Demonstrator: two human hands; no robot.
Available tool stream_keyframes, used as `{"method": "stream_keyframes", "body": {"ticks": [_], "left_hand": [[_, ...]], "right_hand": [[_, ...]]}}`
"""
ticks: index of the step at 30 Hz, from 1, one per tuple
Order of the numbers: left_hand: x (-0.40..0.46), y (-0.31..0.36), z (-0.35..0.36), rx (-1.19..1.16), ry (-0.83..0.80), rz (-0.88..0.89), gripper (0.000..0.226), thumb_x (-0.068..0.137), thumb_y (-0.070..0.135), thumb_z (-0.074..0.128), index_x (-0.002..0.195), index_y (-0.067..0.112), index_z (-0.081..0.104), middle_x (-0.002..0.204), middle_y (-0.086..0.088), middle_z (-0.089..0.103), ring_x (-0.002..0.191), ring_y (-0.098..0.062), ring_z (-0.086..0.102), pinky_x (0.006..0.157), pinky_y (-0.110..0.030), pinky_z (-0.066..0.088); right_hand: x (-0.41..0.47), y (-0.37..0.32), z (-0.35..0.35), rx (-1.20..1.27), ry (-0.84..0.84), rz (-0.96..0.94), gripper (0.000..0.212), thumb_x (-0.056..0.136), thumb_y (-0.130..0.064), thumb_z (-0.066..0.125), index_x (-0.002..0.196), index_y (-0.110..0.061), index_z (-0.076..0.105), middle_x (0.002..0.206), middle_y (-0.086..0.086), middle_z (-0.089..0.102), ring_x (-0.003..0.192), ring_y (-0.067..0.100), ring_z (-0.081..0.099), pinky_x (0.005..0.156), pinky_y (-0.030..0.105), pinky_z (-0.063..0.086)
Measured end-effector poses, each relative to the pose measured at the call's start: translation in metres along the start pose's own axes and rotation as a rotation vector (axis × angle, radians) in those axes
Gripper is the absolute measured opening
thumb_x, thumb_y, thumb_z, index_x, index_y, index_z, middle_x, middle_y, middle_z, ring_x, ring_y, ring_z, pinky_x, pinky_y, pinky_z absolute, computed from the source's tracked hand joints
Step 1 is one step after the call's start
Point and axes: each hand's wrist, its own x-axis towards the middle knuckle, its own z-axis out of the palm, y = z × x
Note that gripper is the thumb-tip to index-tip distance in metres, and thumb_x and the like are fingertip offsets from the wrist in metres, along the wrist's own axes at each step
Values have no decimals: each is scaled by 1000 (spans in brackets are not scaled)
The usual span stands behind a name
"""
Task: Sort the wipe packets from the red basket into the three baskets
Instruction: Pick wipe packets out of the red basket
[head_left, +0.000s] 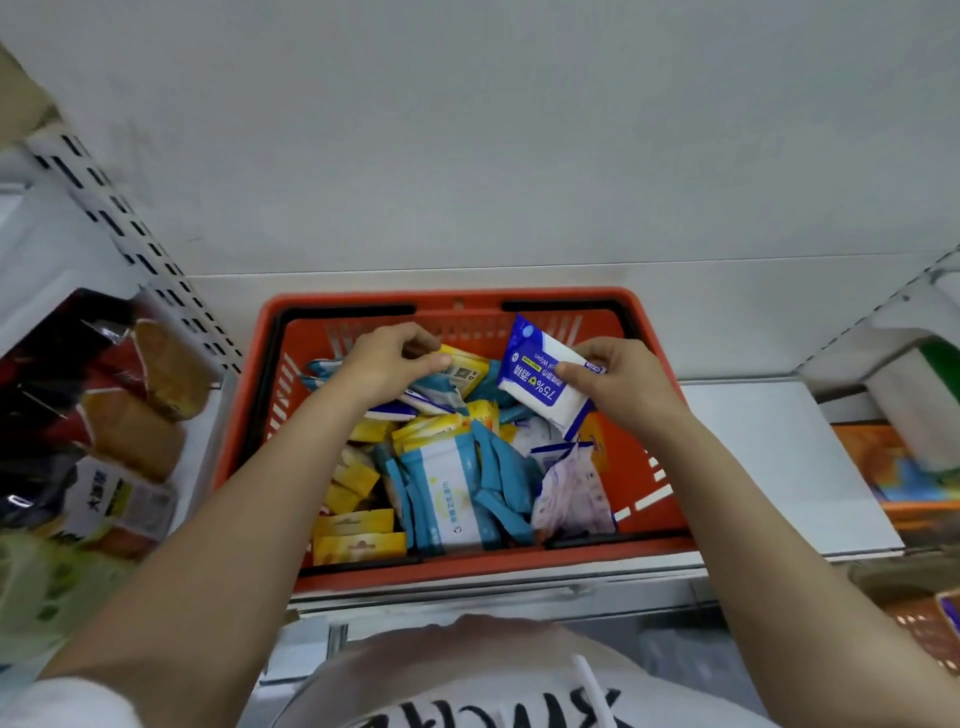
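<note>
The red basket (644, 467) stands on a white shelf right in front of me, filled with several wipe packets in yellow, teal and white-and-blue. My left hand (387, 364) reaches into the far left of the basket and pinches a yellow packet (465, 366) at its edge. My right hand (621, 376) holds a white-and-blue 75% alcohol wipes packet (545, 379) lifted above the pile at the basket's far right. A large teal-and-white packet (452, 493) lies in the middle of the pile, with a pale purple packet (571, 493) to its right.
The white shelf (779, 457) extends to the right of the basket. Packaged goods (135, 415) crowd the left side behind a perforated white upright. An orange-rimmed container (898, 467) sits at the far right. Only part of another basket (930, 618) shows at the lower right.
</note>
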Motion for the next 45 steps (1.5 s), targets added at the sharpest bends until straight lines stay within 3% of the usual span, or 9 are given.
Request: {"method": "stream_keyframes", "body": {"ticks": [8, 11, 18, 24, 27, 30, 32, 39, 45], "left_hand": [[-3, -4, -7, 311, -256, -19, 42, 79, 28, 82, 118, 25, 65, 112, 11, 58, 104, -11, 53, 88, -27, 42], [-7, -2, -11, 238, -69, 2, 8, 86, 17, 73, 92, 22, 75, 100, 0, 72, 89, -16, 62, 76, -26, 45], [-33, 18, -35, -355, 224, 73, 8, 93, 22, 67, 86, 25, 70, 62, 7, 66, 48, 1, 59, 50, -24, 49], [-47, 24, -32, -605, 132, 125, 19, 101, 28, 54, 91, 17, 67, 97, -7, 73, 87, -22, 74, 80, -33, 60], [-54, 26, -31, -580, 185, 94, 51, 93, 62, 49, 81, 18, 73, 88, 2, 76, 84, -17, 73, 80, -34, 57], [-60, 27, -20, -520, 216, 111, 29, 86, 47, 69, 72, 22, 71, 79, 3, 74, 79, -17, 70, 75, -35, 55], [-63, 29, -9, -529, 132, 159, 15, 82, 17, 78, 82, 24, 65, 84, 1, 71, 80, -18, 68, 70, -30, 54], [-90, 47, 31, -563, 1, 204, 108, 77, 4, 81, 156, 34, 14, 158, -2, 31, 119, -18, 61, 86, -41, 59], [-138, 97, 77, -702, -25, 204, 95, 78, -6, 77, 153, 20, 25, 112, -7, 64, 84, -2, 68, 65, -20, 56]], "right_hand": [[-6, -8, 8, 70, -37, 22, 30, 89, -39, 69, 108, -19, 59, 100, -4, 68, 91, 14, 70, 65, 21, 54], [-8, -10, 10, 119, -36, 33, 32, 88, -40, 69, 109, -18, 60, 101, -3, 70, 92, 14, 71, 64, 21, 54], [-21, -24, 17, 433, -7, 87, 32, 92, -32, 66, 115, -12, 57, 104, 2, 72, 91, 13, 73, 65, 24, 58], [-37, -40, 26, 636, 18, 134, 32, 93, -22, 66, 121, -12, 53, 105, 5, 72, 88, 15, 74, 63, 27, 59], [-49, -42, 28, 694, 71, 148, 42, 90, -13, 69, 128, -15, 50, 106, 4, 72, 89, 19, 74, 65, 29, 60], [-64, -40, 29, 723, 127, 168, 51, 85, -7, 74, 130, -14, 52, 112, 7, 71, 96, 23, 73, 74, 37, 61], [-75, -38, 29, 729, 182, 173, 47, 83, -4, 75, 125, -12, 56, 110, 7, 72, 96, 25, 73, 77, 39, 61], [-126, -17, 8, 791, 423, 201, 20, 90, -22, 70, 107, -14, 64, 100, 3, 76, 87, 21, 74, 75, 33, 61], [-178, 30, -37, 870, 683, 193, 36, 84, -5, 74, 111, -12, 51, 103, 8, 71, 88, 24, 74, 71, 43, 62]]}}
